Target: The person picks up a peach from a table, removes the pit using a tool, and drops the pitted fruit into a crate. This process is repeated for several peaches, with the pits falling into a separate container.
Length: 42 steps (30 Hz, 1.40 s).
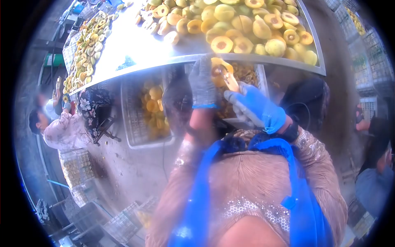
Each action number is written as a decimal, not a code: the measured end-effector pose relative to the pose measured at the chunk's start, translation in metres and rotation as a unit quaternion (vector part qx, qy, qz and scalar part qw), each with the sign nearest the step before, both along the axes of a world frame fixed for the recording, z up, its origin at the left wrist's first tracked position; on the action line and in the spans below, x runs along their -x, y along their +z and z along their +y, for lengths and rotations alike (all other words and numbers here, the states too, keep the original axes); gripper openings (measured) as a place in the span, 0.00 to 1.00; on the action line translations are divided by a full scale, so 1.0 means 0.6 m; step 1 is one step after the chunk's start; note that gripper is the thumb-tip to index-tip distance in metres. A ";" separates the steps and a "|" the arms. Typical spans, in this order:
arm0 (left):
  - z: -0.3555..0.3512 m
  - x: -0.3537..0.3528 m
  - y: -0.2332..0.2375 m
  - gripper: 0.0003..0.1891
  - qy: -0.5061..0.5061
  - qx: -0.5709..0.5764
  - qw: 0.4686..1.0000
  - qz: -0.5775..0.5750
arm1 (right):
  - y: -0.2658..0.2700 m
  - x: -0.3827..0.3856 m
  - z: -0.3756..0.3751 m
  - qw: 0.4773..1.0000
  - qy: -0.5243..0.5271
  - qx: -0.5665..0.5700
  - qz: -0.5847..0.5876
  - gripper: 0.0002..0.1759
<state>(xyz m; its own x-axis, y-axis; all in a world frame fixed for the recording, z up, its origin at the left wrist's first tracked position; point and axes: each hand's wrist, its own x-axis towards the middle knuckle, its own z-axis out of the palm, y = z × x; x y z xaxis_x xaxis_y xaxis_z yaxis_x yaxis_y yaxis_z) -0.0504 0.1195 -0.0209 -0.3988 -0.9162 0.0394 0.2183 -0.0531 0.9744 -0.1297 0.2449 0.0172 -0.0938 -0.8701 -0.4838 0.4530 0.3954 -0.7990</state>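
Observation:
My left hand (203, 82), in a grey glove, holds a halved yellow fruit (218, 71) just below the table's front edge. My right hand (255, 105), in a blue and grey glove, is closed around a tool with a pale wooden handle (231, 82). The tool's tip is at the cut face of the fruit. Many halved and whole yellow fruits (242, 24) are heaped on the metal table (119, 53) beyond my hands. Beneath my hands, partly hidden, a crate (261, 80) holds small brown pieces.
A white crate (128, 119) with blurred yellow fruit stands on the floor at left. Another fruit pile (88, 51) lies on the table's left part. A person (66, 129) sits at far left, another (374, 181) at far right. Stacked crates (372, 57) stand at right.

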 end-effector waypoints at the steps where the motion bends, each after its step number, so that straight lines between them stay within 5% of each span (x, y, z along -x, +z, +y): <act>1: 0.007 0.000 0.008 0.12 0.005 -0.005 1.000 -0.009 | 0.003 -0.001 0.002 1.000 -0.004 -0.003 -0.003 0.06; 4: 0.019 0.002 0.002 0.11 0.038 0.226 0.964 -0.136 | -0.024 0.008 0.001 0.985 0.009 -0.046 -0.165 0.06; 7: 0.037 0.006 0.003 0.13 0.042 0.046 0.997 -0.053 | -0.038 0.001 0.006 0.988 0.008 -0.018 -0.153 0.10; 9: 0.040 0.006 0.001 0.12 0.030 0.065 0.997 -0.033 | -0.067 -0.008 0.012 0.995 0.022 0.095 0.026 0.09; 10: 0.042 0.006 -0.001 0.12 0.024 0.073 0.997 -0.023 | -0.074 -0.003 0.019 0.994 0.031 0.101 0.018 0.09; 12: 0.013 -0.002 -0.022 0.11 -0.023 0.293 0.950 -0.106 | -0.052 0.016 0.027 0.992 0.051 0.064 -0.096 0.08; 13: 0.010 -0.003 -0.024 0.10 -0.047 0.272 0.955 -0.111 | -0.039 0.025 0.031 0.978 0.061 0.021 -0.201 0.08; 14: 0.008 -0.005 -0.027 0.10 -0.071 0.250 0.959 -0.116 | -0.038 0.028 0.036 0.983 0.074 0.024 -0.164 0.06; 16: 0.021 0.003 -0.007 0.10 -0.111 -0.054 0.991 -0.047 | -0.036 0.033 0.041 0.990 0.104 0.032 -0.087 0.05; 18: 0.034 0.016 -0.028 0.09 -0.025 0.152 0.985 -0.073 | -0.046 0.033 0.034 0.980 0.117 0.147 0.072 0.05; 20: 0.036 0.015 -0.048 0.11 -0.048 0.092 0.994 -0.036 | -0.051 0.032 0.035 0.976 0.112 0.171 0.071 0.05; 23: 0.041 0.008 -0.018 0.11 -0.072 0.017 0.996 -0.059 | -0.039 0.031 0.046 0.988 0.077 0.091 -0.094 0.07; 26: 0.044 -0.003 0.038 0.12 -0.155 -0.244 0.956 0.057 | -0.029 0.022 0.043 0.988 0.068 0.045 -0.129 0.08; 32: 0.043 0.008 0.004 0.14 -0.070 0.020 0.993 -0.094 | -0.027 0.028 0.043 0.969 0.090 0.016 -0.230 0.11; 34: 0.033 0.003 0.008 0.13 -0.116 -0.014 0.991 -0.071 | -0.041 0.030 0.048 0.930 0.085 0.016 -0.357 0.12; 38: 0.035 0.000 0.006 0.14 -0.102 -0.022 0.992 -0.076 | -0.041 0.029 0.048 0.936 0.101 0.019 -0.338 0.12; 42: 0.014 -0.019 0.012 0.17 -0.288 -0.118 0.950 -0.031 | -0.055 0.025 0.052 0.938 0.135 0.006 -0.320 0.12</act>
